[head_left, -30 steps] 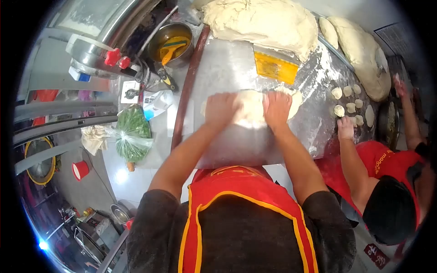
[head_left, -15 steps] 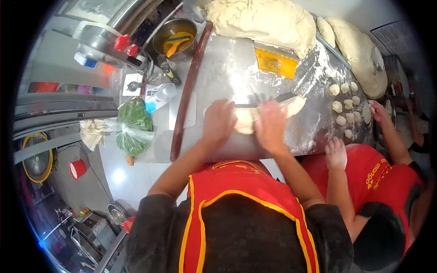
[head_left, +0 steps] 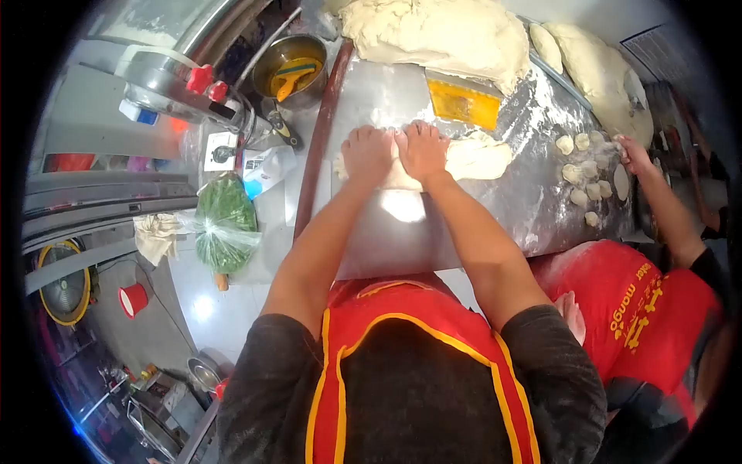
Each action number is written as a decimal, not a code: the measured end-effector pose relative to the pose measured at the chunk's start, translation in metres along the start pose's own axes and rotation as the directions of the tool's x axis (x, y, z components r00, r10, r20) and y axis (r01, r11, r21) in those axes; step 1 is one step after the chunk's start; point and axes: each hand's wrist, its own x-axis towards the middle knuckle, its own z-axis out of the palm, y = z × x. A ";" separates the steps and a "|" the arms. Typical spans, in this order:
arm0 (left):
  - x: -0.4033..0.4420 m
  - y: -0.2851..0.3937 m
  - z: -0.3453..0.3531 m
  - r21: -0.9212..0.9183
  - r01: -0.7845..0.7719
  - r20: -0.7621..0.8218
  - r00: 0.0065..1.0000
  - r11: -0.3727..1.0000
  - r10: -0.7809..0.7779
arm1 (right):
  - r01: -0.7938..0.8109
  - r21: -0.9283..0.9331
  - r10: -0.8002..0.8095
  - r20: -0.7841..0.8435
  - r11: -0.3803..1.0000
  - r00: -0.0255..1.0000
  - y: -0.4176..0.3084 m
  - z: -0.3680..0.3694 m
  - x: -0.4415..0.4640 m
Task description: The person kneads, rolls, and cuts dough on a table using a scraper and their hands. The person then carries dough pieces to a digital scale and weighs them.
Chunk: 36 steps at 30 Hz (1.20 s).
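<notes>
Both my hands press down on a long roll of dough [head_left: 478, 157] lying across the metal table [head_left: 379, 240]. My left hand [head_left: 367, 157] rests on its left part, fingers spread forward. Close beside it, my right hand [head_left: 422, 153] lies palm down with its fingers apart. The dough sticks out to the right of my right hand, and a small end shows left of my left hand. Beyond my hands lie a yellow scraper [head_left: 464, 104] and a very large mass of dough [head_left: 437, 39].
A wooden rod [head_left: 321, 139] lies left of my hands, near a metal bowl [head_left: 290, 73] and a bag of greens [head_left: 226, 224]. At right, a co-worker in a red apron [head_left: 618, 309] reaches toward several small dough pieces [head_left: 572, 173]. More dough [head_left: 599, 73] lies behind.
My hands have moved forward and closer together, pressing the dough away from me. The co-worker's nearer hand has drawn back from the table toward the apron.
</notes>
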 end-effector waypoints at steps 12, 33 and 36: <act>-0.154 -0.007 0.008 0.142 -0.459 -0.190 0.857 0.877 0.479 | 0.352 0.123 -0.338 -0.121 0.928 0.933 0.009 -0.013 -0.159; -0.040 0.049 -0.026 -0.003 -0.308 0.310 0.904 0.952 0.293 | 0.057 -0.075 -0.062 -0.076 0.996 0.995 0.114 -0.070 -0.063; -0.096 0.020 -0.009 -0.017 -0.528 0.053 0.847 0.849 0.528 | 0.045 -0.051 -0.057 -0.254 0.998 0.965 0.100 -0.092 -0.120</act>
